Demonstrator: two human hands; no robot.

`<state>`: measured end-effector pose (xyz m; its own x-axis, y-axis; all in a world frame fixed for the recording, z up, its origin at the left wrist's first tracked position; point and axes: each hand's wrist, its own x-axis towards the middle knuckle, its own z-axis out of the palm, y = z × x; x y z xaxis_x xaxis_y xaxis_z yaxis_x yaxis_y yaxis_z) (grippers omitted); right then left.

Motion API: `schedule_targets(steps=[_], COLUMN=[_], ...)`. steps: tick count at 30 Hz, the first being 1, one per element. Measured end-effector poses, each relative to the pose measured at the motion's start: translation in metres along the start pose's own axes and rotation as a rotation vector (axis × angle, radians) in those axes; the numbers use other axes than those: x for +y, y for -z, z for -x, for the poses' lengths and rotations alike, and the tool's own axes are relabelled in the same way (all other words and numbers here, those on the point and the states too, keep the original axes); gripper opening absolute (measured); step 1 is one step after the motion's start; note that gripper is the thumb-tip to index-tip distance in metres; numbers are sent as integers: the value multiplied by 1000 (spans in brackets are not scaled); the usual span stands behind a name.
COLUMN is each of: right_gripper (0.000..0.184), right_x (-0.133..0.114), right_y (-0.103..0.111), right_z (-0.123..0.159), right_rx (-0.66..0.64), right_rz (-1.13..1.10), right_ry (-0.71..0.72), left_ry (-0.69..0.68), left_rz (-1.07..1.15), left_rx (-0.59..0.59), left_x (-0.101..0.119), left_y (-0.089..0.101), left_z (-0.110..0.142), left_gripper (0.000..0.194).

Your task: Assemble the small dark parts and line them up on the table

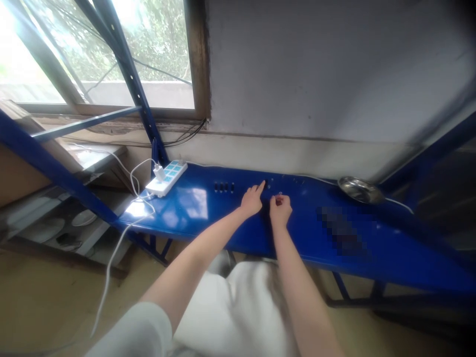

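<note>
My left hand (253, 199) reaches over the blue tabletop (238, 233) with its index finger stretched out. The fingertip meets or nearly meets a small dark piece (265, 183) on the surface. Close beside it, my right hand (280, 210) has its fingers curled together in a pinch. A tiny pale ring-like bit (280, 193) shows at those fingertips; whether it is held or lies behind them I cannot tell. Left of my hands, several small black cylinder-like pieces (226, 187) stand or lie in a row. Tiny clear bits (271, 180) lie just beyond my fingers.
A white power strip (169, 179) with a plug and cable sits at the table's left end. Toward the back right lies a shiny metal bowl (360, 190). A pixelated dark patch (342, 230) covers something at right. Blue metal posts (126, 64) rise by the window.
</note>
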<state>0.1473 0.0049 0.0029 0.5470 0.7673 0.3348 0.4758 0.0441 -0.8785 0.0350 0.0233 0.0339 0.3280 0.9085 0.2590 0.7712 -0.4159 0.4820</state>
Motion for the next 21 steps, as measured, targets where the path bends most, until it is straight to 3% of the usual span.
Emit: schedule_targets(steps=[5,12,21], right_gripper=[19,19,18], right_x=[-1,-7,-2], right_y=[1,3,0], right_z=[0,2,0], right_rx=[26,5,8], right_rz=[-49,-69,-69], right_ry=[0,-18,-17], left_ry=[-18,15,-47], left_rz=[-218,-296,-279], left_rx=[-65,-86,2], left_x=[-1,-4,1], left_y=[-7,-17,-14], left_z=[-13,-29,-37], left_gripper=[69,63,31])
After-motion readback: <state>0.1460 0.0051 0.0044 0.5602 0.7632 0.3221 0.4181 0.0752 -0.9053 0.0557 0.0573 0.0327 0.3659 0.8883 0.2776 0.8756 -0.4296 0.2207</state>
